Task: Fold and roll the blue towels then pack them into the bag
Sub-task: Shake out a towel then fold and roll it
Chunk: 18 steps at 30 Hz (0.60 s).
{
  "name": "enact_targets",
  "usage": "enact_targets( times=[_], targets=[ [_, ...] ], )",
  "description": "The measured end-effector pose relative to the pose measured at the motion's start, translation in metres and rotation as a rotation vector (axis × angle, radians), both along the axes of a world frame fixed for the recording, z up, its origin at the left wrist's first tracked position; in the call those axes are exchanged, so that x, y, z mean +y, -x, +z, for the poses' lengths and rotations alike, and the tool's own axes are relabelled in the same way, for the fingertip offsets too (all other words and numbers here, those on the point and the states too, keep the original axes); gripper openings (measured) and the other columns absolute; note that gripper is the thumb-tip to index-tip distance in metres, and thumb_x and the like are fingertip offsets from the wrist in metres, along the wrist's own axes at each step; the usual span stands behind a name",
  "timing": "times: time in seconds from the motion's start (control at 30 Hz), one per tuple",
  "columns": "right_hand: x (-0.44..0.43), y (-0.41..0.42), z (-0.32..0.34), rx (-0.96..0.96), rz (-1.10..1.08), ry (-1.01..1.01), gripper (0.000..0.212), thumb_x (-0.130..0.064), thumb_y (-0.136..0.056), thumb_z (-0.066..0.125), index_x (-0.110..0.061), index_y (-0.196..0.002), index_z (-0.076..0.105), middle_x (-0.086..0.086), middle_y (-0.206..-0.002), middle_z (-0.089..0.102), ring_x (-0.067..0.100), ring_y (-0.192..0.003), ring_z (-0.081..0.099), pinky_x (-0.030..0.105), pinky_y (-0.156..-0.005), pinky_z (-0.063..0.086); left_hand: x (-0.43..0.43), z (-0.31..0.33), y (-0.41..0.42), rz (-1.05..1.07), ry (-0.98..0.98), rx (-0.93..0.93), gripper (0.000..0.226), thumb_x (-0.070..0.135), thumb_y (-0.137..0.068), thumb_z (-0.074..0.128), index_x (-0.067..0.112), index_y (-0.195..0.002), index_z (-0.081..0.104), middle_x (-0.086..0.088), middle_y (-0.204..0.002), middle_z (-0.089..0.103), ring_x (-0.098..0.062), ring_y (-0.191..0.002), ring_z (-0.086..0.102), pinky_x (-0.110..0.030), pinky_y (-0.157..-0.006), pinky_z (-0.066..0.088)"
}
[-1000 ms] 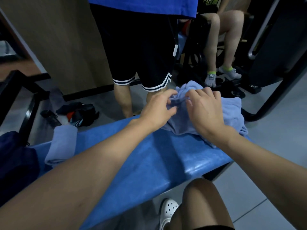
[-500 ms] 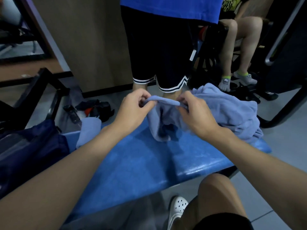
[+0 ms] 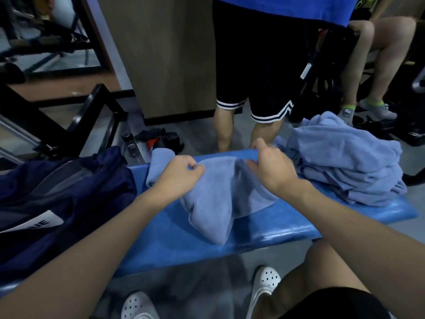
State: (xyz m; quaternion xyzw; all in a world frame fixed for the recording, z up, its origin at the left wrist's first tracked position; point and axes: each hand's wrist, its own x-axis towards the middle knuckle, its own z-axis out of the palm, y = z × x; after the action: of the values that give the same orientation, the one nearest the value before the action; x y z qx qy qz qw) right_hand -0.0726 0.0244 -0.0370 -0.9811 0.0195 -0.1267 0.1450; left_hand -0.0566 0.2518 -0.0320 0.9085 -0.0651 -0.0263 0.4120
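A light blue towel [image 3: 213,203] hangs crumpled over the middle of the blue padded bench [image 3: 264,231]. My left hand [image 3: 181,173] pinches its upper edge on the left and my right hand [image 3: 271,166] grips the same edge on the right, holding it stretched between them. A rolled towel [image 3: 156,164] lies behind my left hand, partly hidden by it. A pile of loose blue towels [image 3: 345,164] sits on the bench's right end. The dark navy bag [image 3: 57,199] lies open at the left end.
A person in black shorts [image 3: 253,65] stands just beyond the bench, and another sits at the far right. A dark bottle [image 3: 130,143] and dark clothing [image 3: 161,139] lie on the floor behind. Black metal frames [image 3: 69,116] stand at the left. My knee and white clogs are below.
Both hands have drawn one towel leftward off the pile to the bench's middle and moved apart along its edge. The view has shifted left, showing more of the bag.
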Motion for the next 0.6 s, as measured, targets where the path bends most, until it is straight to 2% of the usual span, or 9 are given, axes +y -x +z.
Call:
enact_targets(
  times=[0.07,0.13,0.27,0.33,0.43,0.53,0.6],
  targets=[
    [0.006,0.003,-0.017,0.165,0.007,-0.099,0.021,-0.025,-0.09,0.056,-0.011,-0.104,0.049,0.011,-0.095,0.061,0.035,-0.092,0.058,0.037,-0.066,0.042,0.011,-0.016,0.001,0.085,-0.011,0.076,0.025,0.023,-0.094,0.055,0.011,-0.073,0.049,-0.001,-0.064,0.043,-0.015,-0.059,0.038,-0.031,-0.057,0.032],
    [0.01,0.011,-0.034,0.292,-0.009,-0.077,0.013,-0.022,-0.087,0.054,-0.013,-0.097,0.055,0.013,-0.101,0.064,0.035,-0.095,0.059,0.032,-0.068,0.04,0.021,-0.031,0.003,0.136,-0.028,0.144,0.022,0.023,-0.095,0.053,0.014,-0.076,0.047,-0.002,-0.066,0.041,-0.016,-0.062,0.037,-0.031,-0.058,0.031],
    [0.018,0.027,-0.067,0.485,-0.036,-0.079,0.032,-0.04,-0.088,0.058,-0.012,-0.103,0.062,0.011,-0.111,0.066,0.03,-0.103,0.061,0.03,-0.072,0.042,0.03,-0.051,0.01,0.155,-0.016,0.208,0.021,0.018,-0.096,0.051,0.012,-0.078,0.042,-0.004,-0.068,0.037,-0.016,-0.06,0.034,-0.03,-0.055,0.027],
    [0.022,0.034,-0.08,0.51,-0.06,-0.1,0.039,-0.048,-0.089,0.058,-0.012,-0.104,0.06,0.01,-0.111,0.065,0.03,-0.102,0.062,0.032,-0.072,0.044,0.03,-0.054,0.011,0.167,-0.005,0.204,0.021,0.017,-0.096,0.051,0.011,-0.078,0.042,-0.005,-0.069,0.036,-0.017,-0.06,0.033,-0.03,-0.056,0.027],
    [0.032,0.041,-0.091,0.524,-0.095,-0.117,0.039,-0.054,-0.087,0.061,-0.016,-0.093,0.053,0.006,-0.099,0.064,0.029,-0.096,0.062,0.032,-0.068,0.042,0.029,-0.054,0.01,0.178,0.0,0.187,0.024,0.017,-0.095,0.051,0.012,-0.075,0.039,-0.003,-0.065,0.034,-0.015,-0.056,0.031,-0.03,-0.053,0.026],
    [0.039,0.04,-0.096,0.486,-0.136,-0.146,0.027,-0.04,-0.09,0.058,-0.013,-0.092,0.056,0.009,-0.098,0.066,0.031,-0.093,0.063,0.033,-0.067,0.046,0.027,-0.05,0.012,0.177,0.002,0.166,0.025,0.017,-0.096,0.051,0.012,-0.075,0.039,-0.001,-0.063,0.033,-0.014,-0.055,0.03,-0.028,-0.051,0.026],
    [0.039,0.039,-0.095,0.425,-0.136,-0.209,0.018,-0.029,-0.091,0.053,-0.012,-0.085,0.055,0.012,-0.092,0.066,0.033,-0.084,0.061,0.033,-0.066,0.048,0.029,-0.045,0.013,0.185,0.014,0.144,0.026,0.019,-0.096,0.051,0.013,-0.074,0.039,-0.001,-0.062,0.033,-0.014,-0.055,0.03,-0.028,-0.051,0.026]
  ],
)
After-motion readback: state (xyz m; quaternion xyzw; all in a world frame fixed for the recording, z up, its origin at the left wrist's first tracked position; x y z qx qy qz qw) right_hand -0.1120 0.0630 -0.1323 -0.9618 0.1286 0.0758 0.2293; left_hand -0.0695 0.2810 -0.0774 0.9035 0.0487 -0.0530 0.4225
